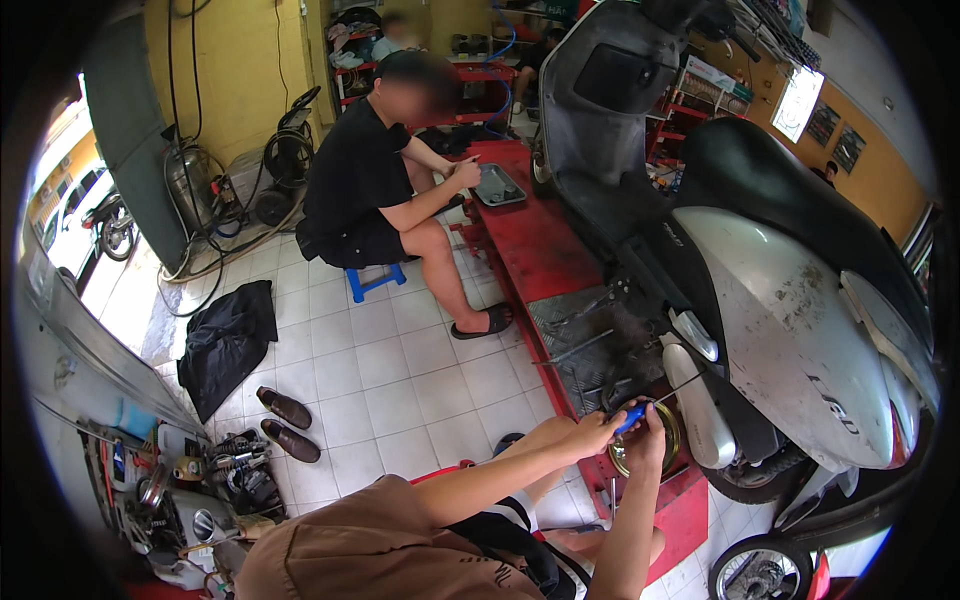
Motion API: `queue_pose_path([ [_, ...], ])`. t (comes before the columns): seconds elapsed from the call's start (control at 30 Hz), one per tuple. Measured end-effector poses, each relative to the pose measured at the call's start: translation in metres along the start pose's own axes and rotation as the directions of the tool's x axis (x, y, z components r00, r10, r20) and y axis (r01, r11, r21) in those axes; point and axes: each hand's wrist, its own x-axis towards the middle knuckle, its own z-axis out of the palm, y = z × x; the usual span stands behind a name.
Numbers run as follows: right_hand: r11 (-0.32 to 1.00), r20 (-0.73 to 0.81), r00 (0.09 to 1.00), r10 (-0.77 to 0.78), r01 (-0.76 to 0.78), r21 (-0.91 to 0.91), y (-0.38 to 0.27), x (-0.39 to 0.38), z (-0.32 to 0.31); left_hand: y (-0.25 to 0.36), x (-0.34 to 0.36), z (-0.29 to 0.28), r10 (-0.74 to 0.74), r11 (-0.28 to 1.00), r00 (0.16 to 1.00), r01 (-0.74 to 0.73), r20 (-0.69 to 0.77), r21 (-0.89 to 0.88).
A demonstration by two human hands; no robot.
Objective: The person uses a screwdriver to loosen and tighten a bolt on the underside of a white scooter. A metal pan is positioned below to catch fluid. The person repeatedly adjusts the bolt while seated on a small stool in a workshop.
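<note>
A screwdriver with a blue handle is between my hands, its thin shaft pointing up and right toward the scooter. My left hand is closed around the back of the handle. At the front of the handle, by the shaft, the fingers of my right hand are pinched together. The shaft's end lies in front of the scooter's pale elongated side cover; I cannot tell if it touches. A round gold-coloured rim shows behind my right hand. The grey and black scooter stands on a red lift.
A person in black sits on a blue stool beside the lift, near a grey tray. Brown shoes and black cloth lie on the tiles. Engine parts crowd the lower left. Another wheel stands lower right.
</note>
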Motion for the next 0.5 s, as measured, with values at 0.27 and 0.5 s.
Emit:
queue_pose_path([
  [0.27, 0.998, -0.023, 0.999, -0.031, 0.030, -0.063, -0.001, 0.005, -0.011, 0.011, -0.005, 0.004, 0.038, 0.951, 0.989, 0.008, -0.140, 0.308],
  [0.5, 0.999, -0.001, 1.000, -0.029, 0.029, -0.016, 0.002, 0.011, -0.012, 0.014, 0.000, 0.003, 0.145, 0.907, 0.986, -0.102, -0.076, 0.409],
])
